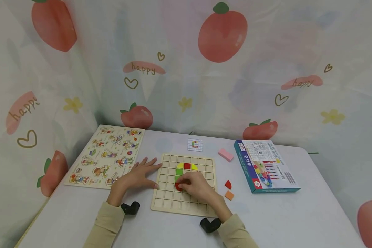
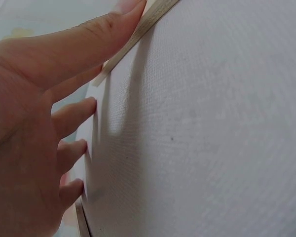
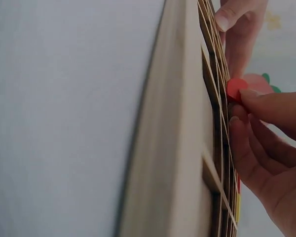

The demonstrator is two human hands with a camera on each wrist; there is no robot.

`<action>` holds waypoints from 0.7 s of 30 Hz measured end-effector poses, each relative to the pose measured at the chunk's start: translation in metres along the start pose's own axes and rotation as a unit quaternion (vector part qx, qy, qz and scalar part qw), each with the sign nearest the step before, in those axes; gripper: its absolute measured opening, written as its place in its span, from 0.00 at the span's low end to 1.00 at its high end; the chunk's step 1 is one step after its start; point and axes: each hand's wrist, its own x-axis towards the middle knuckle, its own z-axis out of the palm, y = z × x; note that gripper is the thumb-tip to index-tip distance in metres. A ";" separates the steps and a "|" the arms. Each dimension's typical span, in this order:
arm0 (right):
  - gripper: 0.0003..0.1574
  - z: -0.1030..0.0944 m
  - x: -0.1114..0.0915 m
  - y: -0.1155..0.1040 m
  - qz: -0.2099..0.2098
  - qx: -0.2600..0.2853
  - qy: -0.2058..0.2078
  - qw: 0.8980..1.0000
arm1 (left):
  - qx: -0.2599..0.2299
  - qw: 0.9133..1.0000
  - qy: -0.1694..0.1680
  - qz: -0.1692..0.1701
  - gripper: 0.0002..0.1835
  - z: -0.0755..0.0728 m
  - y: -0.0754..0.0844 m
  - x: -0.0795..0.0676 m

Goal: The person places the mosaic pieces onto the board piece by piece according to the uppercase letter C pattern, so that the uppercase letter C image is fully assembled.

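A wooden grid board (image 1: 164, 203) lies in front of the person. On its upper part sit two yellow rounded pieces (image 1: 194, 167), a red square (image 1: 187, 166) and green squares (image 1: 179, 171). My right hand (image 1: 196, 186) reaches over the board and pinches a red rounded piece (image 3: 235, 89) between thumb and fingers, low over a cell below the green ones. My left hand (image 1: 139, 175) spreads its fingers at the board's left side, thumb (image 2: 103, 34) and a fingertip right at the edge.
Right of the board lie a red quarter-round piece (image 1: 228, 185) and an orange square (image 1: 229, 195). Behind are a pattern card (image 1: 195, 145) and a pink block (image 1: 225, 155). A boxed set (image 1: 266, 167) stands right, a picture puzzle board (image 1: 93, 162) left.
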 end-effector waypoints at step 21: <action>0.10 0.003 -0.003 -0.006 -0.001 -0.035 0.005 0.999 | 0.006 1.000 -0.004 -0.005 0.47 -0.001 0.002 0.000</action>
